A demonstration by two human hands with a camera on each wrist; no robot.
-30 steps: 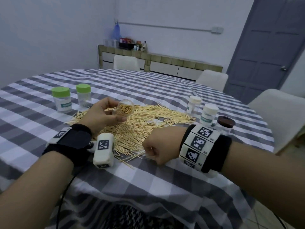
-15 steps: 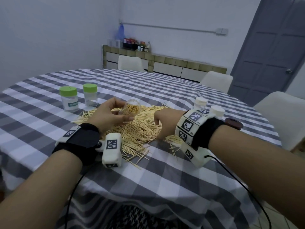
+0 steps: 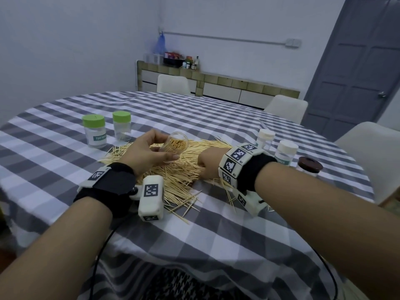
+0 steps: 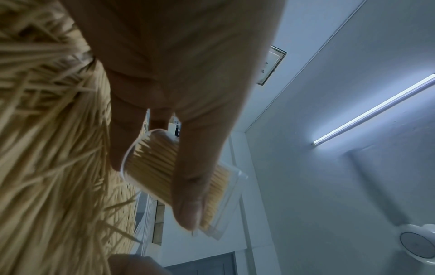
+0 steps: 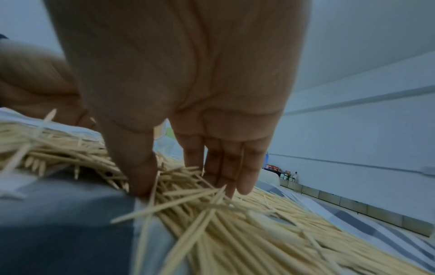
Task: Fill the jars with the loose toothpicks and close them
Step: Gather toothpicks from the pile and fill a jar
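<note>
1. I see a round table under a grey checked cloth, white chairs around it, a sideboard behind.
2. Bare cloth lies toward the near edge; the toothpick pile fills the middle.
3. My left hand grips an open clear jar, tilted and packed with toothpicks. My right hand, fingers straight, presses into the pile. Capped jars stand either side: green left, white right.

Your near table edge lies bare in front of the toothpick heap. Two green-lidded jars block the heap's far left; two white-lidded jars and a brown-lidded jar crowd its right.
</note>
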